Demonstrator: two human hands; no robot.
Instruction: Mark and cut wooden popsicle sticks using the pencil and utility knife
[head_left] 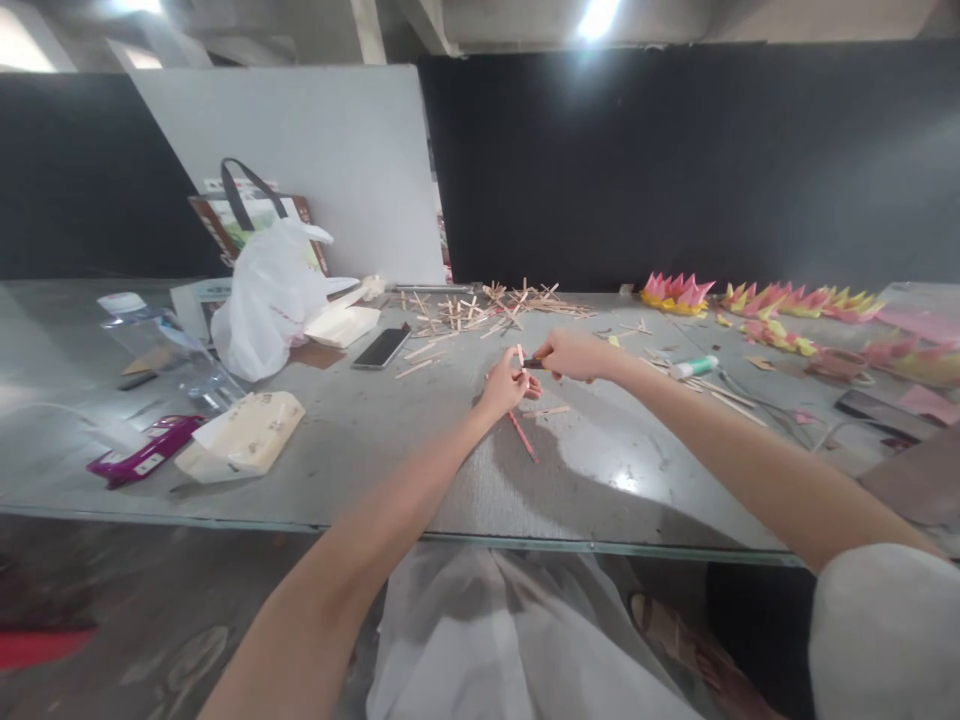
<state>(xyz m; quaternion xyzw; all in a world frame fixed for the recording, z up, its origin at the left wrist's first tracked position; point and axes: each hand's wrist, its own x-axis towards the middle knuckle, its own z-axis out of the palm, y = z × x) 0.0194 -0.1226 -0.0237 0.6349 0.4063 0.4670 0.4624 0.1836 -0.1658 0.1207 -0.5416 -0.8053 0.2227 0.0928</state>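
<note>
My left hand (504, 388) is closed around a short, pale wooden stick (520, 354), which points upward from the fingertips above the table. Close against it, my right hand (576, 356) grips a slim dark tool (533, 364) whose tip meets the stick or the left fingers. Its exact kind is too small to make out. Just below the left hand, a thin pink stick (523, 438) slants down on the table. Beside it lies a loose flat wooden stick (547, 411). Behind both hands spreads a messy pile of wooden sticks (517, 308).
To the left are a black phone (381, 347), a white plastic bag (270, 295), a clear bottle (169, 345), a tissue pack (244, 440) and a purple packet (150, 450). On the right stand pink and yellow paper flowers (677, 292) and a white-green tube (694, 367).
</note>
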